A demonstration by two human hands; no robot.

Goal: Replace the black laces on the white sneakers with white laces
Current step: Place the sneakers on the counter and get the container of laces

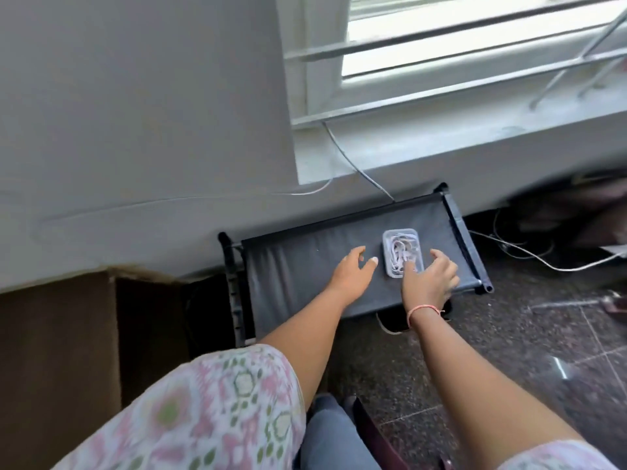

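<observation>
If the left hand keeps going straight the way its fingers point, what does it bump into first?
Probably nothing on the shelf: the left hand points across bare dark fabric shelf top, left of the small clear plastic box of white laces. Beyond that comes the pale wall, though depth is hard to judge.

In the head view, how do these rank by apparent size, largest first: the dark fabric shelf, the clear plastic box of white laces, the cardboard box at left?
1. Cardboard box, though it is nearer the camera and cut off by the frame, so this is unsure.
2. Dark fabric shelf.
3. Clear plastic box of white laces, plainly smallest.
</observation>
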